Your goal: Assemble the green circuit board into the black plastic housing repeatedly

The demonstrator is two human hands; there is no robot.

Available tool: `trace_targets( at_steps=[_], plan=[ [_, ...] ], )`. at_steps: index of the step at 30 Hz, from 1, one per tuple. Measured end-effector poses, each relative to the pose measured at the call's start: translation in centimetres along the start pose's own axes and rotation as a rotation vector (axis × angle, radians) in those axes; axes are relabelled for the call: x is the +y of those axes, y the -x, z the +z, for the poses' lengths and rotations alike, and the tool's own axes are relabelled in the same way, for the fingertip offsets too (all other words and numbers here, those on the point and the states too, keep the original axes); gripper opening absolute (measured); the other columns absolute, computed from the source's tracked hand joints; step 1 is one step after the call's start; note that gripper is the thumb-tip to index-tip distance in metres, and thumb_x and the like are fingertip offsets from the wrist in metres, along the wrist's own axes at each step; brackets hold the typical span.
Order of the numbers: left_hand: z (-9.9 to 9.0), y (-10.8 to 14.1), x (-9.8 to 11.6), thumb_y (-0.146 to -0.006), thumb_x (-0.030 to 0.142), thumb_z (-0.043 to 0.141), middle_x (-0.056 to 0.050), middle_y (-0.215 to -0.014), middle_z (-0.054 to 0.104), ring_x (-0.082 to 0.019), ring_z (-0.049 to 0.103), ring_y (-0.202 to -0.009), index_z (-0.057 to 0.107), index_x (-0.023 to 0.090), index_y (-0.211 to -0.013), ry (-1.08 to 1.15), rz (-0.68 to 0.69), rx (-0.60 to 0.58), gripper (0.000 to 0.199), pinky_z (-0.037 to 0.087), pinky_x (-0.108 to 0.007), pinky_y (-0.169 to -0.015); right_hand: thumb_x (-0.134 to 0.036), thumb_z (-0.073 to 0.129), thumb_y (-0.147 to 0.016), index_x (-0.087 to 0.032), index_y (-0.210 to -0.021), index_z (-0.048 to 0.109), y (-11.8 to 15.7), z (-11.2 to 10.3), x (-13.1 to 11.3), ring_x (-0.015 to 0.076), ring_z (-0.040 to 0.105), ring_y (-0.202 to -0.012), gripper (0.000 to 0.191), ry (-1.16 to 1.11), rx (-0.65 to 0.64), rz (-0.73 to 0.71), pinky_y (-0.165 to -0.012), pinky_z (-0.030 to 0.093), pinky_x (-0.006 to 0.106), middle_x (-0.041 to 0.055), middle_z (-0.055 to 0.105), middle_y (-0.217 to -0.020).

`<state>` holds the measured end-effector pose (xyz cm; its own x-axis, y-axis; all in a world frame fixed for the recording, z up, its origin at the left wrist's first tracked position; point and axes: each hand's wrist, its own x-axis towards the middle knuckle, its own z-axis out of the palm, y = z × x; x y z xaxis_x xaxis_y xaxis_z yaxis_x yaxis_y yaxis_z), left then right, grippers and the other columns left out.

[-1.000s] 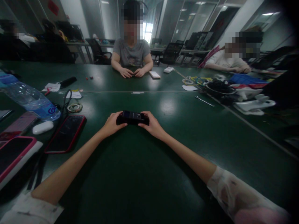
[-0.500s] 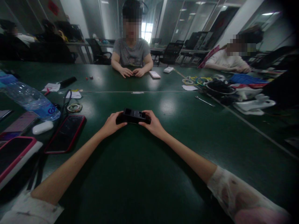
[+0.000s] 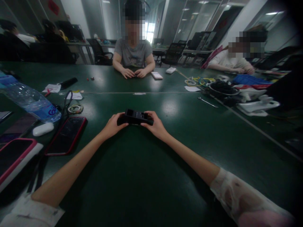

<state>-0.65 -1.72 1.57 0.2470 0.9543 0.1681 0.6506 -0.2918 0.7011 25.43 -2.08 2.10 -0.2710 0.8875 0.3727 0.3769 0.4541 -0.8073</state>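
Observation:
A black, oblong device with recesses in its top (image 3: pixel 136 116) is held level between my two hands, low over the green table (image 3: pixel 139 170). My left hand (image 3: pixel 113 125) grips its left end, the thumb along the near side and the fingers behind. At the other end my right hand (image 3: pixel 157 124) has the same kind of grip, thumb in front and fingers over the far edge. What kind of device it is I cannot make out. Parts of both its ends are hidden by my fingers.
On the left lie a water bottle (image 3: pixel 33 101), a red-edged phone (image 3: pixel 67 136), a white earbud case (image 3: pixel 43 129) and a pink-cased phone (image 3: pixel 15 157). A wrench (image 3: pixel 207 102) and tangled cables (image 3: pixel 220 90) lie to the right. A person (image 3: pixel 133 55) sits opposite.
Almost nothing differs. The fingers of my right hand have shifted slightly at the device's right end; the device and my left hand stay in place.

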Motion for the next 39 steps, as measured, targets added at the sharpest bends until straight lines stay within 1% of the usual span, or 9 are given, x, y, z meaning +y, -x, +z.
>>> trace_targets(
  at_steps=[5, 11, 16, 19, 22, 25, 30, 35, 39],
  plan=[
    [-0.1, 0.1, 0.2, -0.084, 0.045, 0.066, -0.015, -0.134, 0.054, -0.031, 0.053, -0.124, 0.046, 0.02, -0.137, -0.011, -0.001, 0.0, 0.062, 0.044, -0.052, -0.103, -0.023, 0.072, -0.079, -0.025, -0.122, 0.047, 0.0, -0.1, -0.1, 0.0256, 0.059, -0.118, 0.05, 0.012, 0.006, -0.013, -0.103, 0.047, 0.05, 0.0083, 0.06, -0.124],
    [0.1, -0.1, 0.1, -0.083, 0.042, 0.067, -0.014, -0.13, 0.058, -0.03, 0.055, -0.122, 0.047, 0.019, -0.134, -0.017, 0.046, 0.017, 0.059, 0.044, -0.05, -0.102, -0.026, 0.074, -0.078, -0.026, -0.121, 0.048, -0.1, -0.1, 0.1, 0.0256, 0.059, -0.115, 0.05, -0.008, 0.026, -0.056, -0.103, 0.047, 0.048, 0.008, 0.06, -0.122],
    [0.1, -0.1, 0.1, -0.083, 0.043, 0.067, -0.014, -0.127, 0.06, -0.03, 0.055, -0.12, 0.05, 0.017, -0.131, -0.018, 0.039, 0.014, 0.057, 0.044, -0.049, -0.101, -0.028, 0.075, -0.076, -0.025, -0.118, 0.049, -0.1, -0.1, -0.3, 0.0264, 0.06, -0.112, 0.049, -0.046, 0.074, -0.055, -0.102, 0.047, 0.048, 0.0084, 0.06, -0.119],
    [0.1, -0.1, 0.2, -0.084, 0.042, 0.066, -0.014, -0.128, 0.06, -0.03, 0.055, -0.121, 0.049, 0.017, -0.132, -0.021, 0.048, 0.014, 0.057, 0.044, -0.05, -0.101, -0.03, 0.075, -0.076, -0.025, -0.117, 0.048, -0.1, 0.0, -0.3, 0.0258, 0.06, -0.111, 0.05, -0.076, 0.107, -0.052, -0.101, 0.048, 0.047, 0.0081, 0.06, -0.117],
    [0.0, 0.0, 0.3, -0.084, 0.039, 0.066, -0.012, -0.129, 0.06, -0.03, 0.054, -0.122, 0.048, 0.02, -0.134, -0.009, 0.077, 0.017, 0.057, 0.044, -0.05, -0.101, -0.032, 0.074, -0.077, -0.027, -0.117, 0.047, -0.1, 0.0, 0.1, 0.0253, 0.06, -0.112, 0.049, -0.1, 0.156, -0.045, -0.1, 0.049, 0.046, 0.0073, 0.06, -0.118],
    [0.0, 0.1, 0.4, -0.084, 0.039, 0.066, -0.012, -0.132, 0.057, -0.029, 0.054, -0.123, 0.048, 0.022, -0.134, 0.003, 0.052, 0.003, 0.056, 0.045, -0.05, -0.1, -0.034, 0.073, -0.077, -0.026, -0.117, 0.045, -0.1, 0.0, 0.4, 0.0252, 0.06, -0.113, 0.049, -0.113, 0.226, -0.024, -0.099, 0.05, 0.046, 0.0078, 0.06, -0.118],
    [-0.2, 0.3, 0.7, -0.085, 0.039, 0.065, -0.011, -0.132, 0.057, -0.029, 0.054, -0.122, 0.048, 0.022, -0.134, -0.003, 0.03, -0.014, 0.055, 0.044, -0.051, -0.101, -0.034, 0.072, -0.077, -0.024, -0.117, 0.045, -0.2, -0.1, 1.1, 0.0252, 0.061, -0.106, 0.05, -0.075, 0.36, 0.041, -0.096, 0.05, 0.047, 0.0088, 0.061, -0.111],
    [-0.2, 0.2, 0.8, -0.085, 0.04, 0.065, -0.011, -0.131, 0.058, -0.029, 0.053, -0.122, 0.048, 0.021, -0.134, 0.001, 0.039, -0.012, 0.056, 0.044, -0.05, -0.101, -0.033, 0.072, -0.076, -0.023, -0.115, 0.045, -0.3, -0.1, 2.0, 0.0252, 0.062, -0.103, 0.048, -0.019, 0.428, 0.089, -0.094, 0.051, 0.047, 0.0098, 0.062, -0.109],
    [-0.1, 0.2, 0.5, -0.084, 0.041, 0.066, -0.01, -0.13, 0.059, -0.029, 0.054, -0.121, 0.048, 0.022, -0.134, -0.007, 0.041, -0.002, 0.056, 0.044, -0.05, -0.102, -0.035, 0.072, -0.077, -0.022, -0.116, 0.043, -0.4, 0.0, 2.8, 0.0246, 0.063, -0.1, 0.05, -0.047, 0.447, 0.134, -0.091, 0.052, 0.046, 0.0109, 0.062, -0.11]
  ],
)
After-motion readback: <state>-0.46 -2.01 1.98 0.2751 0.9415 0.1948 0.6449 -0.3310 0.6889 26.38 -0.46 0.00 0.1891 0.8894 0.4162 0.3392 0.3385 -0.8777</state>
